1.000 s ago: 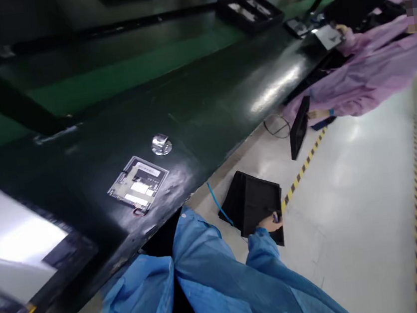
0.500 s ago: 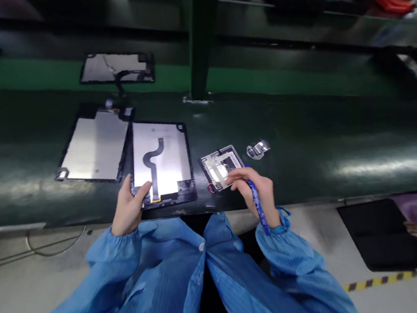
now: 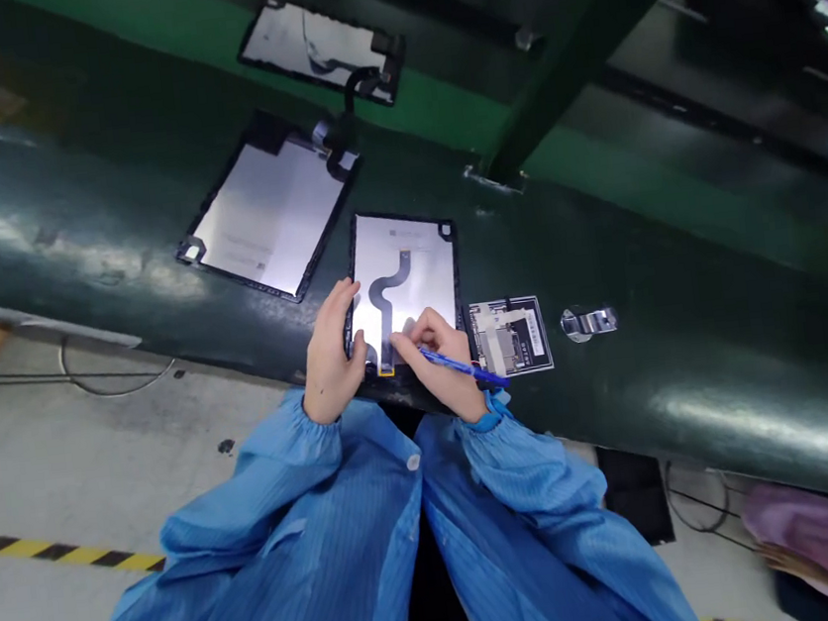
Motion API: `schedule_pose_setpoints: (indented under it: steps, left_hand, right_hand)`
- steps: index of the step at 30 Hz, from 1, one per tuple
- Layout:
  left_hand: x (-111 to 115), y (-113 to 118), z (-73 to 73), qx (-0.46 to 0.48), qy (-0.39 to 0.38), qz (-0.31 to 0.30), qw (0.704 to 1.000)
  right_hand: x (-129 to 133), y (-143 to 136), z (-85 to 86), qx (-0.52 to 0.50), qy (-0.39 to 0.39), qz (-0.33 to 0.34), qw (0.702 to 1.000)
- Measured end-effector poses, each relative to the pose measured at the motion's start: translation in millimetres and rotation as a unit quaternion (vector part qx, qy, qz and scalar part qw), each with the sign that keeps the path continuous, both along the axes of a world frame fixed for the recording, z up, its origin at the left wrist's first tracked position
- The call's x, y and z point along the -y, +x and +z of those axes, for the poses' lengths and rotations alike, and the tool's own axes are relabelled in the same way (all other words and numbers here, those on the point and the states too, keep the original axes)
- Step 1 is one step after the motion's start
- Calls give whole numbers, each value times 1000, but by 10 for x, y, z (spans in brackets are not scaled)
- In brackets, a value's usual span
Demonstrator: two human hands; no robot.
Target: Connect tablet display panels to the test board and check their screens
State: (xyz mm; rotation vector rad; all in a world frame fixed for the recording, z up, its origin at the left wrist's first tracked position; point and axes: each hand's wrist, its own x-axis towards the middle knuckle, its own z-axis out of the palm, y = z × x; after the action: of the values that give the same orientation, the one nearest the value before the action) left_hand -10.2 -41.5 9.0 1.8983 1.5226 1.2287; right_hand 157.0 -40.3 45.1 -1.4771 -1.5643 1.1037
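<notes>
A tablet display panel [image 3: 422, 250] lies silver back up near the bench's front edge, a dark S-shaped ribbon cable [image 3: 381, 304] along it. At its left edge rests my left hand [image 3: 331, 360], fingers stretched out and thumb apart, touching the panel. My right hand [image 3: 441, 362] is over the panel's lower part, thumb and forefinger pinched beside the cable's lower stretch. A blue pen-like tool [image 3: 475, 371] is held in that hand, its end pointing toward the wrist. Whether the fingertips also grip the cable, I cannot tell. Just right of this hand lies a small circuit-board assembly [image 3: 529, 337] with pale tape strips.
Another display panel [image 3: 269, 217] lies to the left, with a smaller panel [image 3: 316, 47] behind it. A shiny metal piece with a clear round part [image 3: 590, 321] sits at right on the dark green bench [image 3: 686, 339]. A green post [image 3: 552, 75] rises behind.
My right hand has moved left from the circuit-board assembly to the ribbon cable, still holding the blue tool. My left hand has shifted up the panel's left edge. The head view has tilted.
</notes>
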Motion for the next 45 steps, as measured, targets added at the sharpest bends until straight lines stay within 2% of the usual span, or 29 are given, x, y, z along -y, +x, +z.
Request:
schedule_pose_setpoints:
  steps: [4,10,14,17,19,22,25,28,31,33,36,38,41,43,45]
  left_hand:
    - [-2,18,35,19,6,8,1000]
    - [-2,22,65,34,-10,9,999]
    - [1,20,77,34,-8,6,999]
    - [8,24,76,21,-13,9,1000]
    - [9,32,70,6,-16,10,1000]
    - [-1,46,53,-17,-5,-1,1000]
    - [-10,55,22,-32,5,-12,999]
    - [-1,55,-16,-32,1,-15,999]
    - [0,37,-4,-18,-7,-13,1000]
    - [-44,16,80,13,-21,5,1000]
    - [-211,8,342,105,-47,24,993]
    - [-363,44,559,178,-96,-46,978]
    - [-547,153,809,254,-209,-215,920]
    - [-597,229,885,280,-261,-272,883]
    - [-595,284,903,295,-290,-291,862]
  right_hand:
    - [12,25,-3,76,71,-13,995]
    - [-10,-16,50,115,85,4,990]
    - [-1,-28,10,116,80,6,990]
    - [-7,10,0,82,73,-35,993]
    - [-63,76,76,43,74,-83,993]
    - [-282,218,299,31,87,-95,991]
    - [-635,316,433,56,90,-29,994]
    - [-980,295,311,86,59,15,994]
    - [-1168,212,118,101,73,45,991]
    - [-1177,189,99,42,88,63,993]
    - [-1056,259,289,-60,93,105,988]
    - [-931,356,482,-85,86,147,982]
    - [-746,508,704,-108,96,197,970]
    - [-639,584,765,-125,118,210,962]
    - [-547,642,769,-122,134,205,962]
